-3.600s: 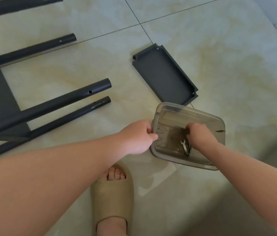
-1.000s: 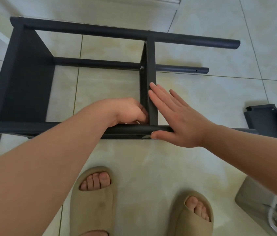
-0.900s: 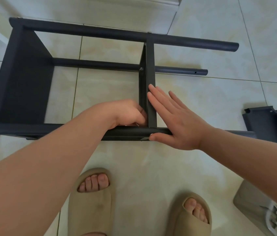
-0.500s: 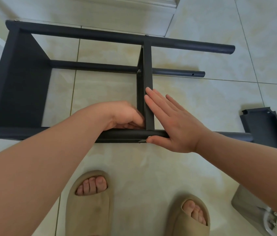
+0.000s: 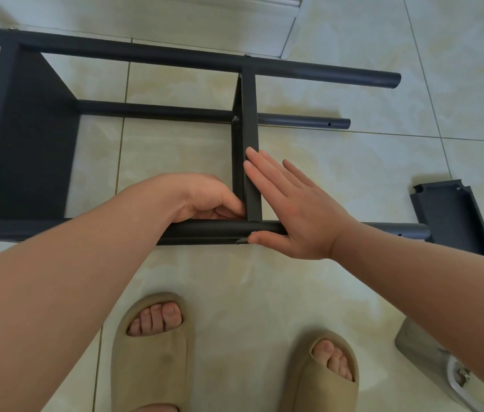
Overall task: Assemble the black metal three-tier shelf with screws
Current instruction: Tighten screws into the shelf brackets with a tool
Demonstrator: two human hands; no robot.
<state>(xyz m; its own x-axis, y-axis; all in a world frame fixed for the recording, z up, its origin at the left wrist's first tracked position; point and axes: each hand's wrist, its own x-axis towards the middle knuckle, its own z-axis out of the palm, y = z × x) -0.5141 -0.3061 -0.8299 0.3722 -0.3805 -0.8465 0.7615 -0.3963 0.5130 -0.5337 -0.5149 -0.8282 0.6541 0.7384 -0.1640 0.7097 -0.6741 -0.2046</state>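
Mid tier (image 5: 249, 114) braced by flat R hand (image 5: 297, 215); L hand (image 5: 202, 200) curled at pole (image 5: 205, 230), contents unseen. Risk: holes misaligned by slip.

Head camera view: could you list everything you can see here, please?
floor: one, beige tiles, under everything
shelf frame: one, black, lying on its side, two trays fitted between long tubes
loose tray: one, black, at right, by the near tube's end
plastic box: one, grey, see-through, bottom right corner, partly behind the right arm
slippers: two, beige, bottom edge, on the person's feet
left hand: one, fingers curled where middle tray meets near tube; anything held is hidden
right hand: one, flat against the middle tray, thumb on the near tube
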